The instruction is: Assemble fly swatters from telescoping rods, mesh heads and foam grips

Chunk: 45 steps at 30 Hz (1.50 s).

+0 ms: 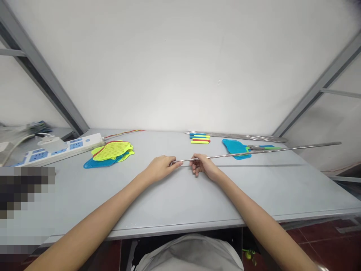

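Note:
A long, thin telescopic metal rod [304,146] stretches from the middle of the table far to the right, slightly raised, its shadow on the tabletop. My left hand [160,167] pinches its thin left end between thumb and fingers. Close by, my right hand [204,165] is closed around the rod, with the lower fingers curled. Behind the rod lies a blue fly swatter head [235,146] with metal shafts and blue and green handles beside it. To the left is a pile of yellow and blue mesh fly swatter heads [113,151].
Several coloured handle sleeves [200,139] lie at the back, next to a bundle of metal rods [248,137] along the wall. A white power strip [81,145] sits on the left. Metal frame posts [321,84] flank the grey table [180,210].

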{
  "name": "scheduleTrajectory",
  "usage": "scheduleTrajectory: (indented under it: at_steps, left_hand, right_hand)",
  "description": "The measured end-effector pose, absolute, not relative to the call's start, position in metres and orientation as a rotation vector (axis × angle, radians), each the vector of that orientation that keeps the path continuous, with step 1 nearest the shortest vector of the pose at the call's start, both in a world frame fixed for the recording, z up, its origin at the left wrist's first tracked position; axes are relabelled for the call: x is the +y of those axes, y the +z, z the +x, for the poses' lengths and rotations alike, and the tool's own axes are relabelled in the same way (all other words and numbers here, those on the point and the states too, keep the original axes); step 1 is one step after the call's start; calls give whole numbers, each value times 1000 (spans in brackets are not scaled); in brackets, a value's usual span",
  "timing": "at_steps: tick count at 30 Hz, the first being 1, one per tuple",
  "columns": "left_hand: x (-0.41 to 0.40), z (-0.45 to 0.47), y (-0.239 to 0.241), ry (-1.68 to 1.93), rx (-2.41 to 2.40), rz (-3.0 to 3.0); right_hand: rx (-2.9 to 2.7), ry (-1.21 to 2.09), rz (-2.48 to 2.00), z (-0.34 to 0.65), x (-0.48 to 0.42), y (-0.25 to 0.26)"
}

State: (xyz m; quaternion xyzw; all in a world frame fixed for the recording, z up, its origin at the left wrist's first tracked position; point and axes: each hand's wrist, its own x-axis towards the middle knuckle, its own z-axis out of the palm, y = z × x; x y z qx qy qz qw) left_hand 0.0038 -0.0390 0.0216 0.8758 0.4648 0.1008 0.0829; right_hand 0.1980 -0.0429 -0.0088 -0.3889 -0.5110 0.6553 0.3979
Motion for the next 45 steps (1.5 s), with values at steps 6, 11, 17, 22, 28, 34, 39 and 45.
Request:
scheduleTrajectory:
  at_steps: [6, 11, 17, 22, 28, 34, 39, 45]
  left_hand:
    - [-39, 4, 21, 301, 1384, 2614]
    - [-39, 4, 22, 307, 1387, 2612]
    - [-41, 4, 24, 297, 1389, 2605]
    - [-41, 3, 26, 298, 1391, 2614]
    - [-40, 3, 27, 312, 1404, 2638]
    - [-39, 2, 28, 323, 1386, 2659]
    - [-38, 2, 27, 318, 1378, 2662]
    - [-39, 2, 29, 313, 1390, 2660]
  right_hand:
    - [-1287, 1653, -995, 198, -44, -7]
    - [-1285, 1649, -1010, 197, -44, -7]
    - [-1302, 1642, -1004, 198, -44, -8]
    - [-1347, 1655, -989, 198, -46, -6]
    - [-1374, 1657, -987, 199, -49, -3]
    - [-1373, 1645, -993, 199, -48, -4]
    - [-1366, 1636, -996, 199, -46, -5]
    - [-1368, 1627, -993, 198, -46, -4]
